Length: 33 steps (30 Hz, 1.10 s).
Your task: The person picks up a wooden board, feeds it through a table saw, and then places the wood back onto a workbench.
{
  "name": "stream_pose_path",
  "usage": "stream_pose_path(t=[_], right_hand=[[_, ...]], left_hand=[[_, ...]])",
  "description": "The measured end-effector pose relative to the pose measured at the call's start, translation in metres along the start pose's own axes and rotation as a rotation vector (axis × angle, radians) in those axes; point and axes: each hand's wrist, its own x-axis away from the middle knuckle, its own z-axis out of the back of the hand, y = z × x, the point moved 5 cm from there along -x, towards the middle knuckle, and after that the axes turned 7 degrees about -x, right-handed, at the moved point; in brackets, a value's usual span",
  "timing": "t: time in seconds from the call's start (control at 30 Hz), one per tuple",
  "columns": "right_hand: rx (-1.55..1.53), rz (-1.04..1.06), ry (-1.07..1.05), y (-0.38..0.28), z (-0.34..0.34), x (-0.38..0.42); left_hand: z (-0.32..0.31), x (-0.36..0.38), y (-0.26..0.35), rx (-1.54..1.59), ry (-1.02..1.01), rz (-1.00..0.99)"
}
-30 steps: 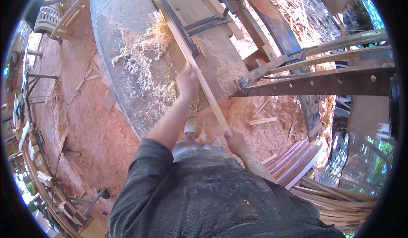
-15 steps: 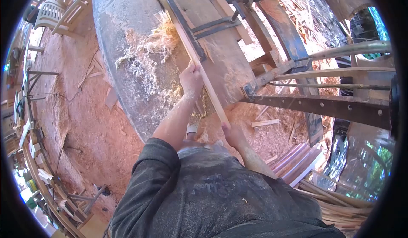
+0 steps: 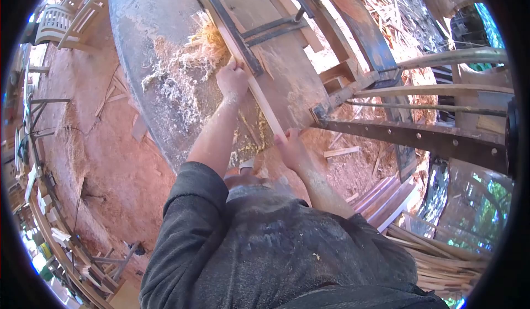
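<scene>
A long pale wood strip (image 3: 265, 106) lies along a dark metal guide bar (image 3: 234, 32) on the worktable (image 3: 143, 27). My left hand (image 3: 232, 81) is closed on the strip partway along it, beside the lower end of the bar. At the strip's near end, my right hand (image 3: 291, 148) grips it with the thumb on top. Curly wood shavings (image 3: 190, 60) are heaped on the table left of the strip. The strip's far end runs out of view at the top.
A perforated metal beam (image 3: 414, 135) juts out at the right. Stacked boards (image 3: 383, 201) lie at the lower right. A pale wooden chair (image 3: 55, 25) stands at the upper left. Scrap wood (image 3: 342, 152) lies on the dusty ground.
Both hands and the strip have moved forward, up the view, along the guide bar. The strip's near end is closer to the table. The camera view has shifted slightly.
</scene>
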Motion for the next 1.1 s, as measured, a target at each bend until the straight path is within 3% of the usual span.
stream_pose_path(t=[0.17,0.27,0.47,0.63,0.7,0.9,1.1], right_hand=[[0.013,0.066,0.017,-0.011,0.006,0.008],[0.102,0.298,0.056,0.003,0.01,0.037],[0.12,0.606,0.342,0.027,0.015,0.068],[0.181,0.644,0.365,0.014,0.017,0.062],[0.167,0.646,0.389,0.013,0.016,0.062],[0.186,0.666,0.422,0.006,0.009,0.044],[0.193,0.652,0.408,-0.022,0.0,0.012]], left_hand=[[-0.004,-0.011,-0.008,-0.038,0.025,-0.139],[-0.006,-0.011,-0.012,-0.031,-0.016,-0.017],[-0.012,-0.011,-0.015,-0.038,0.005,-0.041],[-0.002,0.049,-0.004,-0.036,-0.004,-0.171],[-0.01,0.084,-0.016,0.011,-0.002,-0.119],[-0.01,0.069,-0.015,0.078,-0.074,-0.023],[-0.004,0.024,-0.004,0.154,-0.009,-0.039]])
